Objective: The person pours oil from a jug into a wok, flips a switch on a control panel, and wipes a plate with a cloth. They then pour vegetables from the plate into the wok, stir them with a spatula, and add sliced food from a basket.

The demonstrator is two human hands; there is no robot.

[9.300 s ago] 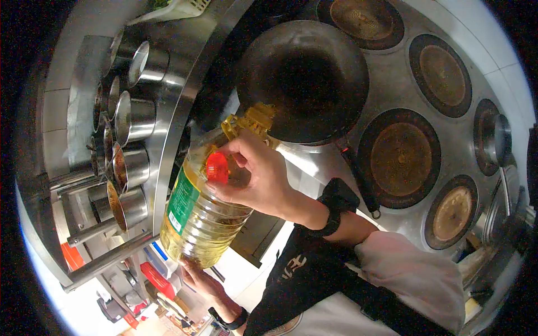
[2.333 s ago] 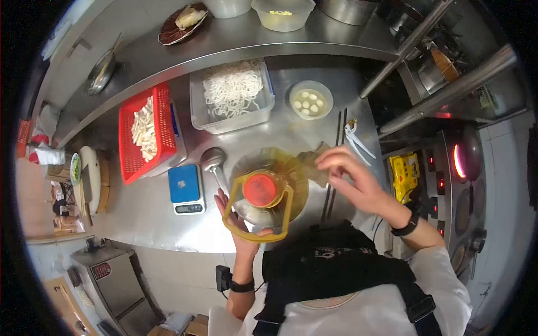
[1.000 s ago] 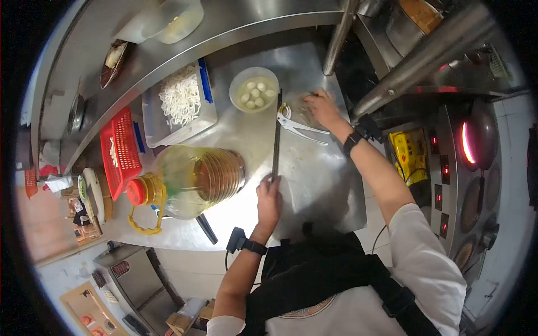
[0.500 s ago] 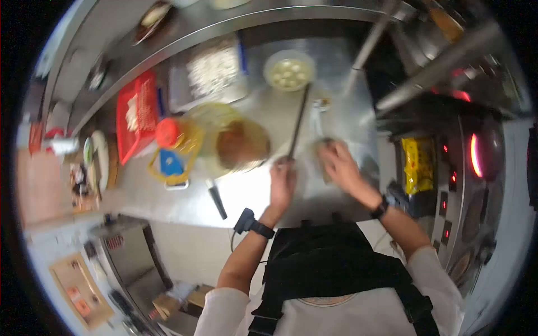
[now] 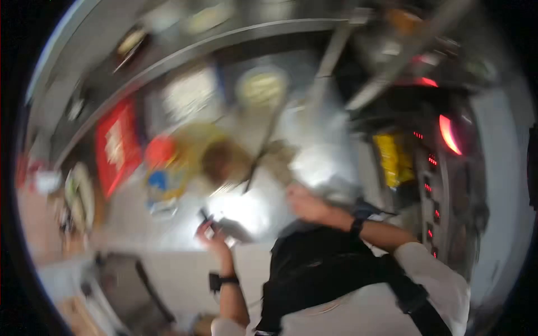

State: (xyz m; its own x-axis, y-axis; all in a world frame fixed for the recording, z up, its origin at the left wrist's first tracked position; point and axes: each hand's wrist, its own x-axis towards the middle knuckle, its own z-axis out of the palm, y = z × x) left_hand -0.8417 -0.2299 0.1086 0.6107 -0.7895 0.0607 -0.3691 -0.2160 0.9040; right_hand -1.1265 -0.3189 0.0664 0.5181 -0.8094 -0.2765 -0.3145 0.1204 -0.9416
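Motion blur smears this view. My left hand (image 5: pixel 212 236) is at the table's front edge, its fingers closed round a small black-handled tool (image 5: pixel 206 215) whose kind I cannot make out. My right hand (image 5: pixel 307 203) is closed on the near end of a grey-brown cloth (image 5: pixel 280 159) that lies stretched away from me over the metal table. Left of the cloth, a long dark stick (image 5: pixel 262 150) lies slanted, its far end by a bowl of pale round pieces (image 5: pixel 262 87). A big see-through container with brown contents (image 5: pixel 224 161) stands left of the stick.
The metal table (image 5: pixel 129 224) also bears a red basket (image 5: pixel 119 145), a tray of white pieces (image 5: pixel 190 94), a red-lidded jar (image 5: pixel 160 150) and a blue-and-yellow item (image 5: pixel 159 180). A shelf edge (image 5: pixel 224 37) crosses behind. At right are a yellow packet (image 5: pixel 392 161) and a glowing red light (image 5: pixel 449 134).
My left hand has let go of the dark stick, moved left and nearer me, and taken the black-handled tool. My right hand has come nearer me with the cloth. The whole view has shifted.
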